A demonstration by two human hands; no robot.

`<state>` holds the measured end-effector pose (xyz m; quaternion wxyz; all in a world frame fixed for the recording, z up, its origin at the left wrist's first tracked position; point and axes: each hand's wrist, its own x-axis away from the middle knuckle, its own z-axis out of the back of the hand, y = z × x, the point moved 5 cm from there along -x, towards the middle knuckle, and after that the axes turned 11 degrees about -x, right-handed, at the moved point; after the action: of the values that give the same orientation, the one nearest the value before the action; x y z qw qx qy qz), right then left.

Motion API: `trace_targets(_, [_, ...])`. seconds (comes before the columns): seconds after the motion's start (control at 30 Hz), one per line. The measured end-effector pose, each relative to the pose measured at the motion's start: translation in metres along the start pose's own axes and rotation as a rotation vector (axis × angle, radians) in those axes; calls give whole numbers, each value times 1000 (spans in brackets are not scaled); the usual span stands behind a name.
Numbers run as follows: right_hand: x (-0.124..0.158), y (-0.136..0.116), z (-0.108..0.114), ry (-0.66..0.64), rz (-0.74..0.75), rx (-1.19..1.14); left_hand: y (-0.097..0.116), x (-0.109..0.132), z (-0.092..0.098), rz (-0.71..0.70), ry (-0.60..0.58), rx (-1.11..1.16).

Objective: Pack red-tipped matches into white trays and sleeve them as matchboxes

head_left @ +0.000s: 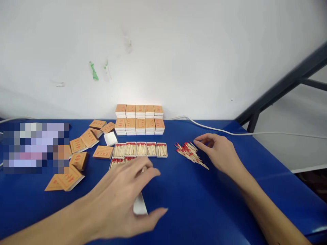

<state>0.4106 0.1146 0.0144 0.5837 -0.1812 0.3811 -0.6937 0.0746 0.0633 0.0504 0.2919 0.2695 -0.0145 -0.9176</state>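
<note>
My left hand hovers over the near part of the table, thumb and fingers spread apart. Partly hidden beneath it is a plain white piece, which may be an empty matchbox tray. A loose pile of red-tipped matches lies right of the middle. At its upper right edge, my right hand brings thumb and index fingertips together on matches. A row of filled matchbox trays stands left of the pile. More filled trays form a nearer row, mostly covered by my left hand.
Closed orange matchboxes are stacked in two rows against the white wall. Loose orange covers are scattered at the left, beside a blurred item. A white cable crosses the blue table near a dark metal frame.
</note>
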Motion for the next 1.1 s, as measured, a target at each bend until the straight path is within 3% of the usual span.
trace_targets(0.13, [1,2,-4,-42,-13,30,4,35,1,59,-50,-152])
trace_targets(0.27, [2,3,-6,-67,-18,46,6,46,11,10,29,-232])
trace_targets(0.47, [3,6,-5,-42,-15,99,6,54,12,-62,17,-230])
trace_targets(0.83, [11,6,-7,0,68,140,8,52,-1,-193,-74,-365])
trace_targets(1.0, [31,-35,-5,163,250,110,2,60,3,-172,2,-342])
trace_targets(1.07, [47,-63,-18,59,378,48,0,61,5,-162,32,-344])
trace_targets(1.1, [58,-78,-29,-72,490,-22,0,61,6,-158,45,-346])
